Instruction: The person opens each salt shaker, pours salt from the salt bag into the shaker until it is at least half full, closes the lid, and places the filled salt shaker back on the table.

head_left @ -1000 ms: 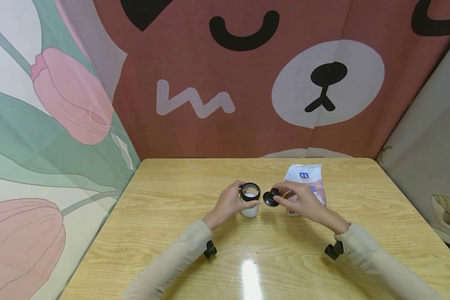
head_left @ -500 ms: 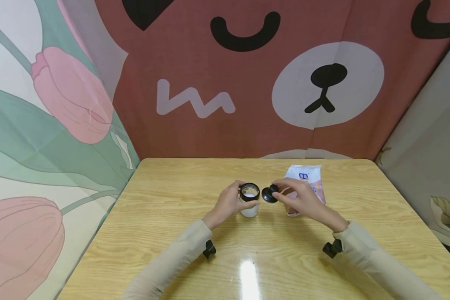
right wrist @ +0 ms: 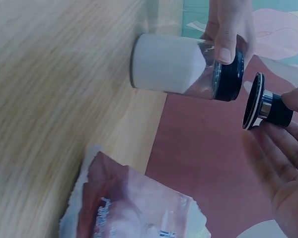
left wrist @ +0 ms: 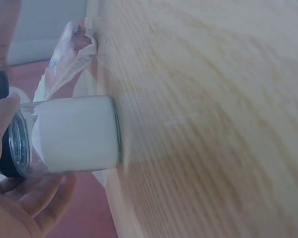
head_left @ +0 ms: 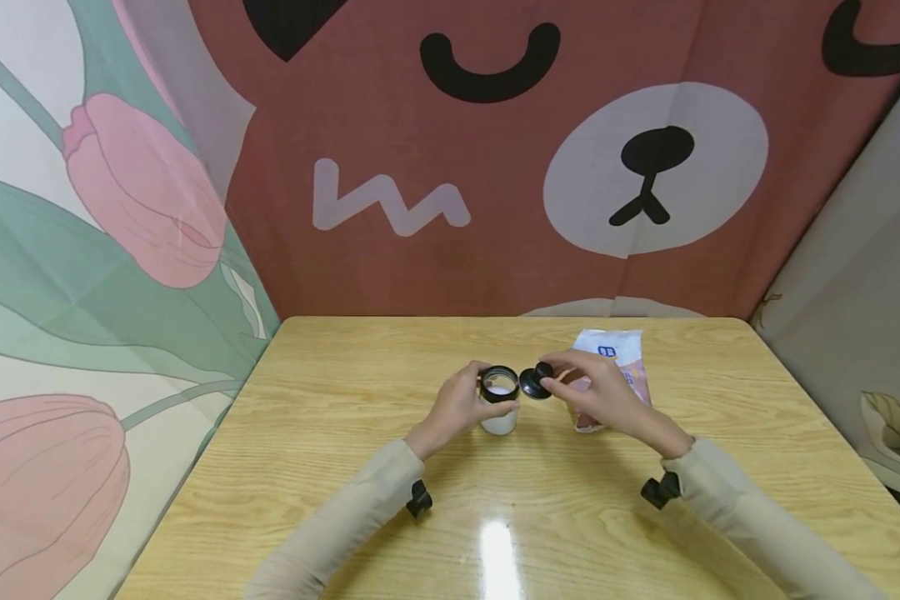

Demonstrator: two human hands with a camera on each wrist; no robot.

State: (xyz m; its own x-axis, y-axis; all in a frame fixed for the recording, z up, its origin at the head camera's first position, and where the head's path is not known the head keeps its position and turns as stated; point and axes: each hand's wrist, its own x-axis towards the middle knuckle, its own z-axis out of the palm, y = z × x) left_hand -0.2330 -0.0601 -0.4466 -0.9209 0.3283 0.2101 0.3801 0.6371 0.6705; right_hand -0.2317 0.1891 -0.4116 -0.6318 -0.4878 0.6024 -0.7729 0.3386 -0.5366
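A glass jar [head_left: 499, 419] with a black collar stands upright on the table, holding white powder that fills most of it, as the right wrist view shows. My left hand [head_left: 461, 407] grips the jar around its black collar, thumb on the near side. Just right of the jar's open mouth, my right hand [head_left: 603, 392] pinches the knob of a round black lid [right wrist: 256, 101]. The lid is tilted and close to the rim; in the right wrist view a small gap separates them. Behind the right hand lies a pink and white packet [right wrist: 139, 203], partly hidden in the head view.
The wooden table [head_left: 345, 375] reaches back to a hanging cloth [head_left: 390, 275] with a bear print. Flowered cloth [head_left: 142, 333] hangs along the left side. A black wrist camera [head_left: 418, 500] sits under the left sleeve, another [head_left: 660, 490] under the right.
My right hand has raised the lid slightly and brought it left, nearer to the jar's mouth. The left hand and the jar stay in place.
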